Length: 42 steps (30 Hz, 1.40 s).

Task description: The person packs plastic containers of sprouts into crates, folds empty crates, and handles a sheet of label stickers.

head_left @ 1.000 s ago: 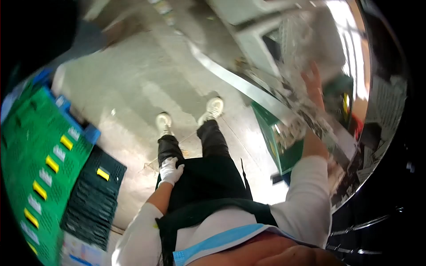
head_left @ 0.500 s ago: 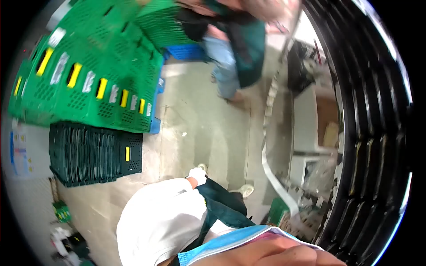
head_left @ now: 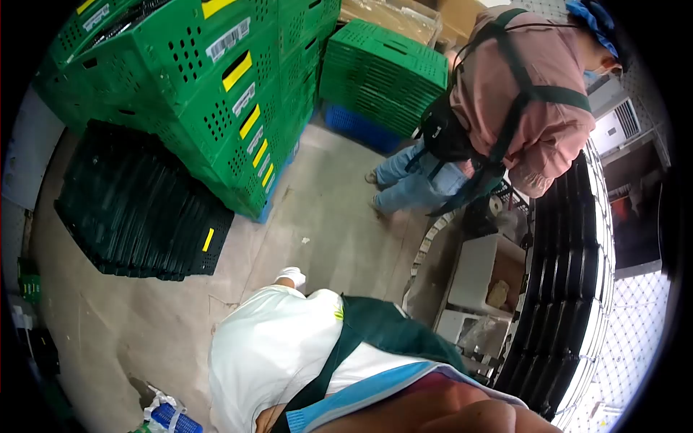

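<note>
My left hand [head_left: 291,276], in a white glove, hangs beside my body over the bare floor, below the end of my white sleeve [head_left: 274,328]. It touches nothing that I can see, and its fingers are too small and blurred to read. The closest large thing to it is a stack of dark green folded crates [head_left: 137,209] with a yellow tag, standing on the floor to the left. My right hand is out of view. A dark green apron [head_left: 404,332] covers my front.
Tall stacks of green crates [head_left: 216,115] with yellow handles stand ahead left. Farther back is another green stack [head_left: 386,65] on a blue base [head_left: 361,128]. A person in a pink jacket [head_left: 498,94] bends at the right, near black ribbed trays [head_left: 556,289] and white boxes [head_left: 473,270].
My view has tilted up and shifted, so the person now shows almost whole, further right. My left hand sits further left in view. The crate stacks look nearer.
</note>
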Each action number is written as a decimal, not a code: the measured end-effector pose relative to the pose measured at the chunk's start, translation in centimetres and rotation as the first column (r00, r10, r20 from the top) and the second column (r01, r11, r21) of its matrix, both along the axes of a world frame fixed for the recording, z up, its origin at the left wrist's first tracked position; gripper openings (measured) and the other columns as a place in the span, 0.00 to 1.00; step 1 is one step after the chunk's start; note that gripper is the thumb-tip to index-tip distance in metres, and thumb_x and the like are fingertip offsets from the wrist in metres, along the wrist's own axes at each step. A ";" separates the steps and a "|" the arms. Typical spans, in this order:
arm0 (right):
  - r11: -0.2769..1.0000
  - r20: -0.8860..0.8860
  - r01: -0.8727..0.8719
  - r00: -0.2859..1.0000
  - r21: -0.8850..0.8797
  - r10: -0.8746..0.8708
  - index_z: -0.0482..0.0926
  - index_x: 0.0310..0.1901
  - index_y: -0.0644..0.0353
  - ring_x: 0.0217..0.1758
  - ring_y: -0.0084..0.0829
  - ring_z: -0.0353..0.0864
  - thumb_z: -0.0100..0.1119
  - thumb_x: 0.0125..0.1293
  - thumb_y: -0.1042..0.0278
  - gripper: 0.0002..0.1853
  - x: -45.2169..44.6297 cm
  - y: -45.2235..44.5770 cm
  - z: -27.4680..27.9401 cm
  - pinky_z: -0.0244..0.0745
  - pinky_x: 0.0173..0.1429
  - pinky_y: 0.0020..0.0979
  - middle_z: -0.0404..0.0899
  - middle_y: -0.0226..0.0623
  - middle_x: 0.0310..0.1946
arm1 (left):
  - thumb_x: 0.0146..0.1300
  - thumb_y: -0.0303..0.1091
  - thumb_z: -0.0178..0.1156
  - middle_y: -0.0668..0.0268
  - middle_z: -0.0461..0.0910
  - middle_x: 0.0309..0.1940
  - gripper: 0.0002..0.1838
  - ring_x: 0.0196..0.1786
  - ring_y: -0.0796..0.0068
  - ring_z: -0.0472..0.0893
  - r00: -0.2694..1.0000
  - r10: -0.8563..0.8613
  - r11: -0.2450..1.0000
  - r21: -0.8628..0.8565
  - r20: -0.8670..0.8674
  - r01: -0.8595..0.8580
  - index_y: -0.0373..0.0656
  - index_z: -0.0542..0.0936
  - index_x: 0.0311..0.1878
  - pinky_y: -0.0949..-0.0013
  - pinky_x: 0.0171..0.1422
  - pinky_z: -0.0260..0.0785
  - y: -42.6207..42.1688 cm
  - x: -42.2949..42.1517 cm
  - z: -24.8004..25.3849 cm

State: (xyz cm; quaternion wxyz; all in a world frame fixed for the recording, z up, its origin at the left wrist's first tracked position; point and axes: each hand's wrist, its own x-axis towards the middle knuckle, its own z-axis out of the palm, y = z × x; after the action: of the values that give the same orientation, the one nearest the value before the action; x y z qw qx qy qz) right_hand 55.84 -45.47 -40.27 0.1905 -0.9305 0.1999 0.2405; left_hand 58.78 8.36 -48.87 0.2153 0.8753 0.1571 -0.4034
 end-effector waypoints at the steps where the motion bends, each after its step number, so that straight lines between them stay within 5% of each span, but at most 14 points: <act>1: 1.000 0.018 -0.028 0.999 0.001 0.028 0.75 0.25 0.62 0.23 0.34 0.75 0.50 0.55 0.61 0.12 0.8 0.6 0.2 0.70 0.31 0.35 0.76 0.41 0.22 | 0.48 0.41 0.52 0.50 0.70 0.49 0.21 0.53 0.53 0.70 0.980 0.167 0.985 -0.017 -0.108 -0.169 0.43 0.76 0.45 0.60 0.55 0.63 1.1 -0.9 -0.3; 9: 0.968 -0.074 0.141 0.989 0.208 -0.128 0.73 0.27 0.61 0.22 0.27 0.72 0.54 0.53 0.68 0.06 7.8 9.8 2.4 0.67 0.28 0.29 0.75 0.33 0.19 | 0.52 0.40 0.49 0.50 0.71 0.49 0.20 0.53 0.52 0.70 0.907 0.398 0.910 -0.064 -0.139 -0.409 0.39 0.75 0.45 0.60 0.55 0.62 6.1 -3.7 -1.2; 11: 0.956 -0.113 0.149 0.986 0.251 -0.124 0.73 0.29 0.63 0.23 0.29 0.73 0.54 0.54 0.66 0.08 9.6 7.8 -4.0 0.68 0.30 0.30 0.76 0.33 0.21 | 0.53 0.43 0.49 0.50 0.71 0.49 0.22 0.53 0.53 0.70 0.923 0.355 0.927 -0.074 -0.148 -0.369 0.37 0.75 0.45 0.61 0.55 0.62 7.2 -1.7 -1.0; 14: 0.984 -0.195 -0.180 0.965 -0.008 0.175 0.74 0.33 0.62 0.27 0.31 0.74 0.55 0.54 0.64 0.10 14.1 9.1 -7.0 0.70 0.35 0.30 0.77 0.35 0.25 | 0.54 0.48 0.47 0.51 0.71 0.49 0.25 0.54 0.54 0.69 0.930 0.355 0.920 -0.139 -0.097 -0.366 0.38 0.75 0.46 0.62 0.56 0.61 8.6 4.1 -0.4; 16: 0.985 -0.204 -0.174 0.965 -0.015 0.167 0.74 0.33 0.62 0.27 0.31 0.74 0.55 0.54 0.64 0.10 18.4 10.9 -6.7 0.70 0.35 0.30 0.77 0.35 0.25 | 0.54 0.51 0.48 0.53 0.74 0.44 0.26 0.49 0.54 0.73 0.945 0.255 0.966 -0.086 0.205 -0.242 0.41 0.73 0.49 0.62 0.52 0.63 8.9 9.8 -0.6; 18: 0.988 -0.190 -0.154 0.970 -0.010 0.149 0.74 0.33 0.62 0.27 0.31 0.74 0.55 0.54 0.64 0.10 24.7 12.6 -6.8 0.70 0.35 0.30 0.77 0.35 0.25 | 0.54 0.48 0.50 0.55 0.77 0.38 0.22 0.43 0.54 0.75 0.716 0.655 0.698 -0.557 0.241 -0.450 0.41 0.75 0.45 0.62 0.47 0.65 8.3 20.1 -0.1; 20: 0.990 -0.160 -0.143 0.977 -0.011 0.139 0.74 0.34 0.62 0.28 0.31 0.74 0.55 0.54 0.64 0.10 30.4 13.3 -6.8 0.70 0.35 0.30 0.77 0.35 0.25 | 0.53 0.44 0.54 0.59 0.78 0.29 0.16 0.35 0.63 0.76 0.729 0.448 0.881 -0.392 0.517 -0.264 0.40 0.76 0.36 0.65 0.41 0.66 7.9 27.4 4.3; 29: 1.000 0.085 0.007 0.996 0.002 -0.007 0.74 0.35 0.62 0.28 0.31 0.74 0.55 0.54 0.65 0.10 54.5 17.4 -1.8 0.70 0.36 0.29 0.77 0.35 0.26 | 0.54 0.44 0.54 0.59 0.78 0.35 0.18 0.40 0.65 0.75 0.815 0.372 0.891 -0.417 0.445 -0.180 0.39 0.76 0.40 0.69 0.46 0.65 12.7 52.0 10.9; 32: 0.999 0.152 0.036 0.988 0.016 -0.038 0.74 0.35 0.62 0.28 0.31 0.74 0.55 0.54 0.65 0.10 61.1 19.0 -0.2 0.70 0.36 0.29 0.77 0.35 0.26 | 0.54 0.38 0.56 0.71 0.74 0.25 0.10 0.29 0.82 0.69 0.682 0.704 0.564 -0.739 0.197 -0.368 0.40 0.77 0.31 0.77 0.34 0.63 14.2 59.1 8.8; 35: 0.994 0.161 0.099 0.981 0.046 -0.106 0.74 0.35 0.62 0.29 0.31 0.74 0.55 0.54 0.65 0.10 65.6 21.7 -1.3 0.70 0.37 0.29 0.77 0.35 0.26 | 0.55 0.37 0.56 0.71 0.74 0.22 0.09 0.26 0.82 0.70 0.604 0.782 0.455 -0.802 0.152 -0.387 0.41 0.76 0.27 0.76 0.31 0.63 15.6 67.4 9.0; 36: 0.990 0.158 0.128 0.978 0.053 -0.135 0.74 0.35 0.62 0.29 0.31 0.74 0.55 0.54 0.65 0.10 66.9 22.3 -1.5 0.69 0.37 0.29 0.77 0.35 0.26 | 0.55 0.37 0.56 0.70 0.74 0.20 0.10 0.24 0.81 0.70 0.601 0.777 0.445 -0.841 0.190 -0.309 0.40 0.76 0.26 0.74 0.30 0.63 15.8 71.2 9.5; 37: 0.984 0.155 0.165 0.973 0.060 -0.173 0.74 0.35 0.61 0.29 0.31 0.74 0.55 0.54 0.65 0.10 68.0 23.2 -1.8 0.69 0.37 0.29 0.77 0.35 0.26 | 0.56 0.36 0.54 0.69 0.75 0.21 0.09 0.24 0.80 0.71 0.674 0.496 0.758 -0.652 0.547 -0.029 0.40 0.75 0.26 0.75 0.30 0.64 17.0 76.2 10.4; 38: 0.977 0.148 0.202 0.967 0.063 -0.209 0.74 0.36 0.61 0.29 0.31 0.74 0.55 0.54 0.65 0.10 69.0 24.2 -2.1 0.69 0.37 0.29 0.77 0.35 0.26 | 0.57 0.35 0.52 0.68 0.75 0.22 0.09 0.24 0.79 0.71 0.614 0.668 0.473 -0.877 0.421 0.087 0.39 0.75 0.29 0.75 0.31 0.64 17.3 80.9 11.0; 42: 0.922 0.100 0.385 0.916 0.048 -0.388 0.74 0.36 0.61 0.29 0.31 0.74 0.55 0.54 0.65 0.11 71.4 28.4 -2.9 0.69 0.37 0.29 0.77 0.36 0.26 | 0.58 0.36 0.51 0.69 0.76 0.26 0.09 0.27 0.83 0.72 0.427 0.655 0.542 -0.782 0.623 0.308 0.42 0.77 0.32 0.77 0.33 0.64 16.2 101.3 18.1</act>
State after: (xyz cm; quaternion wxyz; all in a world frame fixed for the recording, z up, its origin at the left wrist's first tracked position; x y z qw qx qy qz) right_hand 127.28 -17.03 -43.13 0.2575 -0.8816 0.3659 0.1502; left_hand 160.12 24.55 -30.78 0.6885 0.7100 -0.0801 0.1246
